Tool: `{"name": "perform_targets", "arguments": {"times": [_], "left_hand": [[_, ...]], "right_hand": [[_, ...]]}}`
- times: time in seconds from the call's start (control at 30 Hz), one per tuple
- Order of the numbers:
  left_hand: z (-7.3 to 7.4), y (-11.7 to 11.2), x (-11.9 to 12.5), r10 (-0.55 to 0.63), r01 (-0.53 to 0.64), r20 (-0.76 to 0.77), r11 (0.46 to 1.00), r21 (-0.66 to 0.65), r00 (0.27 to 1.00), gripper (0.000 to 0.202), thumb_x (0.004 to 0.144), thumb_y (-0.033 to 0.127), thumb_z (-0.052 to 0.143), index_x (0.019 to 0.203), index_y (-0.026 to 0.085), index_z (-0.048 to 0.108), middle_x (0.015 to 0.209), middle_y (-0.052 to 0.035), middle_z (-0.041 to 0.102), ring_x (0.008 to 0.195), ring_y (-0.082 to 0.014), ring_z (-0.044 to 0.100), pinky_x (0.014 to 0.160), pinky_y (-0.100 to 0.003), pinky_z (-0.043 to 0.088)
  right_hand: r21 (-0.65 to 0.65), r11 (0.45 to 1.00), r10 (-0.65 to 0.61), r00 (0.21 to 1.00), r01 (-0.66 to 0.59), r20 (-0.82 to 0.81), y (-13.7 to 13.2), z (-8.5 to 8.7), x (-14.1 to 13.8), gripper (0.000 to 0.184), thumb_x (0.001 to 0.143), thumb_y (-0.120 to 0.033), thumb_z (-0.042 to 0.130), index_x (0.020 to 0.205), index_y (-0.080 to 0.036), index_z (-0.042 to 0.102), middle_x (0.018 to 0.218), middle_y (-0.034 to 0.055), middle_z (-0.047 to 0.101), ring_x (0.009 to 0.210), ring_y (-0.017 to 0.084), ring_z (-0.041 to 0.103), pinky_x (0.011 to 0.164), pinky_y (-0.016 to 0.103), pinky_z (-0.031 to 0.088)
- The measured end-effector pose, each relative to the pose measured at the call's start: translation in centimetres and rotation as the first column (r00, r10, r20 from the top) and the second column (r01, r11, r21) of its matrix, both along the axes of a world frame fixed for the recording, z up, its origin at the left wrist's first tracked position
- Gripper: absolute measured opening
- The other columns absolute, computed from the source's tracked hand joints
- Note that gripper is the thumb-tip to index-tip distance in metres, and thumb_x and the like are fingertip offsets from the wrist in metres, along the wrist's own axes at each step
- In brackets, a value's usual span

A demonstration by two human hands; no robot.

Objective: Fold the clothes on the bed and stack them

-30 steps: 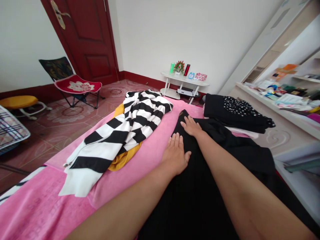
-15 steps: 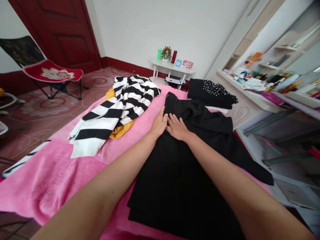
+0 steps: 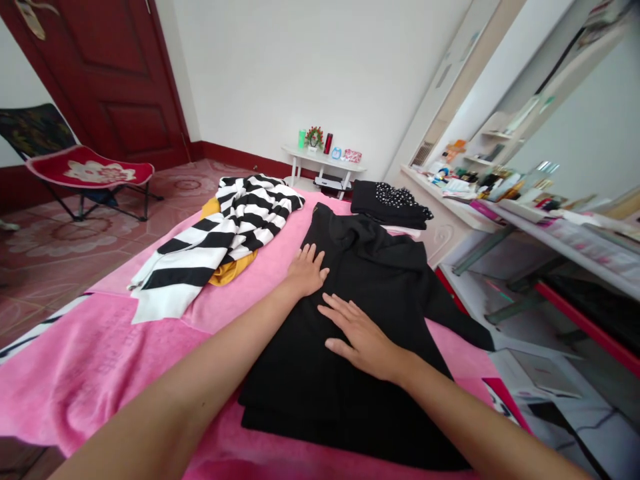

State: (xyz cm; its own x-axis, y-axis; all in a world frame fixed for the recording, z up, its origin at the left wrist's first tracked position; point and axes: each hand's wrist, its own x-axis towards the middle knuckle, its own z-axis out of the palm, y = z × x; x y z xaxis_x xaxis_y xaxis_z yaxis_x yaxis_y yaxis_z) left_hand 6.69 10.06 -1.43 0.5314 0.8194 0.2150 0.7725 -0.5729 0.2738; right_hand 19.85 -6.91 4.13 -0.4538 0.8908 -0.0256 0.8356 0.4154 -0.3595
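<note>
A long-sleeved black garment (image 3: 380,280) lies spread over the pink blanket (image 3: 165,360), its sleeve stretched out to the right. My left hand (image 3: 306,270) rests flat on the garment's left edge with the fingers spread. Lower and to the right, my right hand (image 3: 357,337) is over the middle of the black cloth, fingers stretched out and thumb apart; whether its palm touches the cloth I cannot tell. Neither hand grips anything. To the left lies a black-and-white striped garment (image 3: 245,227), with yellow cloth (image 3: 233,270) showing from under it.
Folded black clothes, a white-dotted piece (image 3: 397,199) on top, lie at the bed's far right. Beyond the bed stands a small white table (image 3: 325,160). A cluttered dressing shelf (image 3: 460,207) runs along the right. A red folding chair (image 3: 95,175) stands at the left.
My right hand has moved away from my left, down toward me and across the black cloth. My left hand has slid slightly down along the garment's left edge. The head view has shifted.
</note>
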Motion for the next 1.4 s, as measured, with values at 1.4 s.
{"name": "perform_targets", "arguments": {"times": [1.4], "left_hand": [[0.1,0.4,-0.1,-0.086,0.086,0.059,0.996,-0.004,0.995,0.052,0.091,0.046,0.034,0.138,0.025,0.041,0.150,-0.0072,0.027,0.139,-0.0301,0.018,0.112,-0.047,0.015]], "right_hand": [[0.421,0.791,-0.476,0.879,0.444,-0.035,5.1,4.4,9.5,0.026,0.089,-0.037,0.044,0.104,-0.021,0.057,0.104,0.0065,0.062,0.090,0.017,0.059,0.080,0.029,0.044]]}}
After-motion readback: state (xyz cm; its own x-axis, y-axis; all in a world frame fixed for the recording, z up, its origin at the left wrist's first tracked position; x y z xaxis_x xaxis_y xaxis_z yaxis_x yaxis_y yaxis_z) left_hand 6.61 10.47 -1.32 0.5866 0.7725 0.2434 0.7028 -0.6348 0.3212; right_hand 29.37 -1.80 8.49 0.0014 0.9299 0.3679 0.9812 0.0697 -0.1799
